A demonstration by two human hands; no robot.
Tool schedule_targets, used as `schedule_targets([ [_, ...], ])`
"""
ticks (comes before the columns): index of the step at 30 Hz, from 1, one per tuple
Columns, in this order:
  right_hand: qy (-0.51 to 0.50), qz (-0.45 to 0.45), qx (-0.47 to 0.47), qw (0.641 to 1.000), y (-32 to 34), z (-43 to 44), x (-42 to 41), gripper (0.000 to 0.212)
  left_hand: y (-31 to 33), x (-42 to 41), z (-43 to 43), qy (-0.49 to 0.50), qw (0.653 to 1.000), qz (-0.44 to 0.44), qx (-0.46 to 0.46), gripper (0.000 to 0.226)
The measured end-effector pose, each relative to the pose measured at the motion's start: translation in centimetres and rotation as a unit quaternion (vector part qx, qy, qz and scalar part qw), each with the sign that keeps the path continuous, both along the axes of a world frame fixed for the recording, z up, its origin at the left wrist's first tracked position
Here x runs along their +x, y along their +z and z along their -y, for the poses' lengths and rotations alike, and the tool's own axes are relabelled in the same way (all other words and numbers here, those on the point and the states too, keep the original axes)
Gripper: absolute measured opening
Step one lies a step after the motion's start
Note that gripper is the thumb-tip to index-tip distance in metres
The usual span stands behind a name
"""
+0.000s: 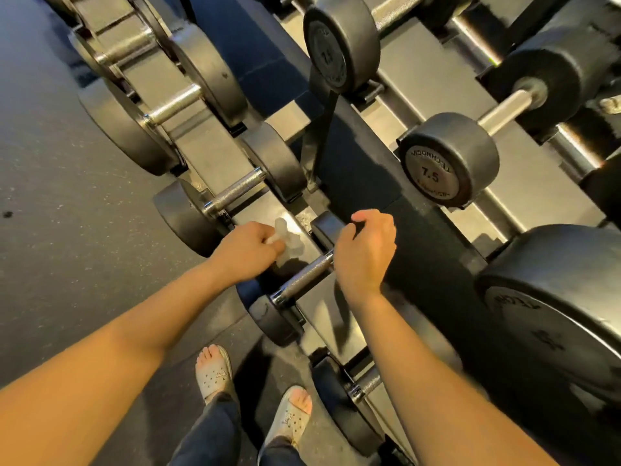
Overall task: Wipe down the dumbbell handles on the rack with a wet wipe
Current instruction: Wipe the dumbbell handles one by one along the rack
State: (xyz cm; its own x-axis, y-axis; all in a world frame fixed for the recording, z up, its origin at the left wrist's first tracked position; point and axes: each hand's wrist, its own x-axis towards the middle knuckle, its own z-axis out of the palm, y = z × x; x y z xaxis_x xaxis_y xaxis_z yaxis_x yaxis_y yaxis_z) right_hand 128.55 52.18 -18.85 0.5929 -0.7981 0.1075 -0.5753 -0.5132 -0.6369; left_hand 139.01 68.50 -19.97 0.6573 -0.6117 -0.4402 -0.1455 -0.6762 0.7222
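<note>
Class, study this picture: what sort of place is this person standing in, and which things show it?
Most likely a gym's free-weights area: a tiered dumbbell rack, a round-headed dumbbell marked 7.5, and dark speckled rubber flooring.
</note>
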Motion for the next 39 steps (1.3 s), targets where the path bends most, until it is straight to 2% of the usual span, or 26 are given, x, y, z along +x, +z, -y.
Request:
schedule_targets([
  [2,0.035,0.034,0.043,0.998,1.2,-2.6,0.3,0.013,1.1,0.5,-0.7,-0.001,1.0,0.014,-0.025,0.038],
  [4,0.026,-0.001,0.175,0.984,1.9,-5.3,1.3,0.007,1.7,1.1,-1.6,-0.008,0.998,0.038,-0.049,0.039],
  [6,0.011,-0.011,0.326,0.945,1.9,-7.5,2.8,0.015,2.3,1.9,-2.6,-0.009,0.997,0.041,-0.065,0.038],
  [8,0.009,0.003,0.421,0.907,1.2,-9.2,4.2,0.021,2.6,2.6,-3.7,-0.005,0.997,0.031,-0.069,0.036],
  [10,0.008,0.001,0.465,0.885,0.8,-10.4,5.4,0.024,2.9,3.1,-4.6,-0.006,0.998,0.027,-0.054,0.034],
  [12,0.015,0.011,0.473,0.881,0.3,-11.2,6.5,0.029,2.8,3.6,-5.5,-0.013,0.999,-0.013,-0.038,0.027],
  [14,0.033,0.001,0.481,0.876,-0.6,-11.4,7.3,0.024,2.5,4.3,-6.5,-0.018,0.998,-0.062,-0.016,0.02],
  [17,0.022,-0.044,0.548,0.835,-1.6,-11.0,8.6,0.023,1.8,6.4,-8.4,0.012,0.998,-0.063,0.005,0.017],
  [18,0.007,-0.053,0.54,0.84,-2.2,-10.7,8.9,0.021,1.5,7.3,-9.1,0.038,0.999,-0.037,0.011,0.019],
  [20,0.01,-0.091,0.435,0.896,-3.1,-10.1,9.4,0.004,0.5,9.0,-10.3,0.129,0.991,0.039,0.027,0.018],
  [22,0.067,-0.112,0.313,0.941,-3.7,-9.6,10.0,0.011,-1.2,10.7,-11.1,0.237,0.967,0.089,0.032,0.017],
  [24,0.135,-0.094,0.249,0.954,-4.6,-9.6,11.6,0.007,-3.6,11.9,-10.9,0.311,0.946,0.087,0.02,0.018],
  [26,0.214,-0.089,0.208,0.95,-6.0,-10.0,13.8,0.007,-5.7,12.5,-9.7,0.379,0.923,0.059,-0.008,0.022],
  [28,0.3,-0.085,0.157,0.937,-7.8,-10.7,15.3,0.017,-7.3,12.6,-8.0,0.444,0.895,0.017,-0.031,0.031],
  [30,0.385,-0.115,0.09,0.912,-9.0,-11.0,15.8,0.024,-8.2,12.2,-6.7,0.486,0.874,0.015,-0.026,0.035],
  [32,0.451,-0.133,0.022,0.882,-9.4,-10.7,16.2,0.022,-8.5,11.8,-6.1,0.507,0.861,0.033,-0.013,0.034],
  [34,0.525,-0.139,-0.097,0.834,-9.4,-9.7,17.2,0.012,-8.6,11.7,-6.1,0.518,0.854,0.043,-0.008,0.036],
  [37,0.581,-0.162,-0.229,0.764,-9.8,-8.4,20.4,0.018,-8.8,11.8,-6.1,0.528,0.848,0.046,-0.014,0.037],
  [39,0.562,-0.217,-0.274,0.75,-9.7,-8.4,22.7,0.007,-8.8,11.8,-6.1,0.534,0.844,0.042,-0.016,0.037],
])
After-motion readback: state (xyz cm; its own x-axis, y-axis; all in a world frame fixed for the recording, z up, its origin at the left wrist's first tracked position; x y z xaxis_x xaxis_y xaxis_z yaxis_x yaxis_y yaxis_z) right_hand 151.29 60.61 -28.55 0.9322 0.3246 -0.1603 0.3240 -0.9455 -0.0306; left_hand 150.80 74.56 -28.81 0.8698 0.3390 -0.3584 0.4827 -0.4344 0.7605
